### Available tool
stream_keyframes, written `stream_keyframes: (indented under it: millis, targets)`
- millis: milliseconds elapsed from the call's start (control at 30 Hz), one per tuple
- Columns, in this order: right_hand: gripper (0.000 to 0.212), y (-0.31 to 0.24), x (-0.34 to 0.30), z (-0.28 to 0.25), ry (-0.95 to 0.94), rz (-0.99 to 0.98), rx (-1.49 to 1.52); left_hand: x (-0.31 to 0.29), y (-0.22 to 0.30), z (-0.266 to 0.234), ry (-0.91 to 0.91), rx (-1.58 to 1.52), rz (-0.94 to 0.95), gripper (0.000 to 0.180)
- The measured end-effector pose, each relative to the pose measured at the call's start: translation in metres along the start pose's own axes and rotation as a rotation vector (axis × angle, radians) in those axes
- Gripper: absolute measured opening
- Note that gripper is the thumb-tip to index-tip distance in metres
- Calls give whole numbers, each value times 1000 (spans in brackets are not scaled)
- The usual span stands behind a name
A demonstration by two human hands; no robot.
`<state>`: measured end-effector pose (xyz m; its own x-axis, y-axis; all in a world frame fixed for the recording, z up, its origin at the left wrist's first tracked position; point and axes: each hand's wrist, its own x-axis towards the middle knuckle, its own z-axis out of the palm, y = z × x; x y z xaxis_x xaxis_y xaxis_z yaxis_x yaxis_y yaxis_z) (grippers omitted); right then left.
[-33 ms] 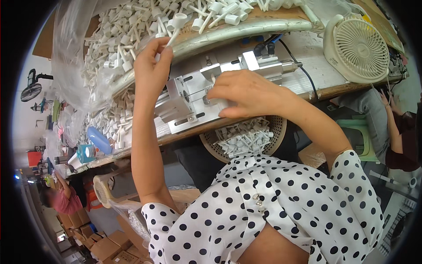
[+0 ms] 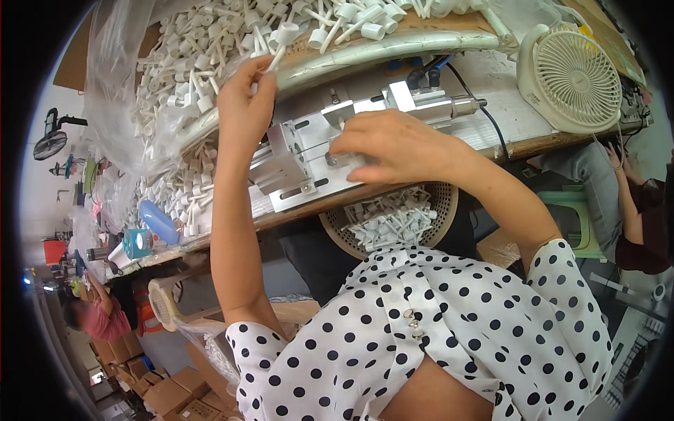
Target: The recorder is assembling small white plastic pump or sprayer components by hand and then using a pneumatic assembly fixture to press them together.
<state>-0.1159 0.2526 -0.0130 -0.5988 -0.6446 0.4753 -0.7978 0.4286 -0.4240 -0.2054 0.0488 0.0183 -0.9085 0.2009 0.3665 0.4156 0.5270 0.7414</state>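
My left hand [image 2: 246, 98] is raised at the near edge of a large heap of white plastic pieces [image 2: 189, 52]. Thumb and fingers pinch the thin stem of one white cup-headed plastic piece [image 2: 285, 34], its cup pointing up and away. My right hand [image 2: 386, 144] curls over the middle of a metal clamping fixture [image 2: 291, 158] on the bench. A pale stem tip shows beside its knuckles, but whatever lies between the fingers and thumb is mostly hidden. Below the bench edge, close to my body, a round beige basket [image 2: 333, 235] holds many similar white pieces.
A padded plastic-wrapped rim [image 2: 393, 45] borders the heap. Right of the fixture are a black cable [image 2: 495, 130] and a cream desk fan [image 2: 572, 77]. A blue object [image 2: 159, 223] lies at the bench's left. Other people sit at both sides, one near a green stool [image 2: 572, 210].
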Motion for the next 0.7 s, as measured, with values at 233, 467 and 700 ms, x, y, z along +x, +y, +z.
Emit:
stream_keyframes:
  millis: [233, 467, 700]
  targets:
    - [18, -6, 6, -17, 108, 116, 113, 14, 21, -5, -110, -185, -299, 34]
    - [21, -7, 11, -30, 412, 345, 418, -38, 46, 1, -183, -543, -119, 16]
    - [21, -13, 10, -28, 461, 313, 653, -69, 64, 13, -194, -495, 8, 19]
